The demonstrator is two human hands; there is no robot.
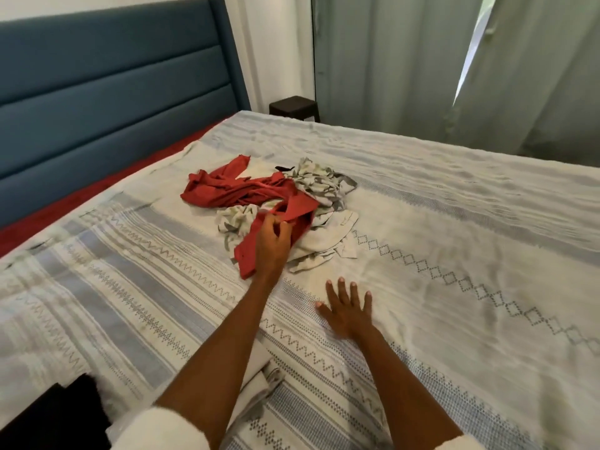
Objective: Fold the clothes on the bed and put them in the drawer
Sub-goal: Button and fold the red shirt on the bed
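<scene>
**Clothes pile unfolded on bed**

Frame centre: left hand (272, 245) grips the red garment (240, 190), fingers curled round its cloth. Grey-white clothes (319, 186) lie tangled beside it on the bed (454, 222). Lower centre-right: right hand (349, 311) rests flat, fingers spread.
</scene>
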